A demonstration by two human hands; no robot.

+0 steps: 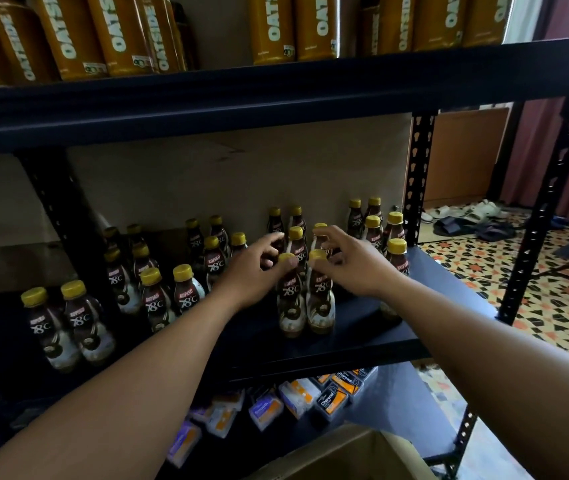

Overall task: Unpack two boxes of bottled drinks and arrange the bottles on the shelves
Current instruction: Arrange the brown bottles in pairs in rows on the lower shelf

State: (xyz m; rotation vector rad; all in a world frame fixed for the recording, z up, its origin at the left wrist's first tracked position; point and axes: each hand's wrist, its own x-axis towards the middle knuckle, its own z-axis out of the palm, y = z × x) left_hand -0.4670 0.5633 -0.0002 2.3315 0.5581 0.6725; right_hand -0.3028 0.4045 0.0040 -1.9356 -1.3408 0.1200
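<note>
- The two front bottles, the left bottle (pixel 290 306) and the right bottle (pixel 321 303), are smooth plastic with waisted bodies, dark brown glossy sleeves fading to cream at the base, and ribbed yellow screw caps
- Both stand upright side by side and touching at the centre of the view, long axes vertical, caps up, labels facing the camera
- The left hand (pixel 255 268) pinches the left bottle's cap between thumb and curled fingers
- The right hand (pixel 355 261) arches over the right bottle's cap, fingers loosely spread and thumb beside it; whether it grips cannot be told
- More bottles (pixel 186 289) of the same kind stand in small clusters from 9 o'clock round to 2 o'clock
- The middle shelf (pixel 345 341) is a matt dark board in a black perforated steel frame (pixel 418 174) against a plain beige wall
- At 12 o'clock, tall mustard cartons (pixel 120 32) line the top shelf
- At 6 o'clock lie small plastic packets (pixel 331 400) and a cardboard box (pixel 345 455)
- At 3 o'clock, patterned floor tiles (pixel 553 299), sandals (pixel 466 216) and a maroon curtain (pixel 553 150)
</note>
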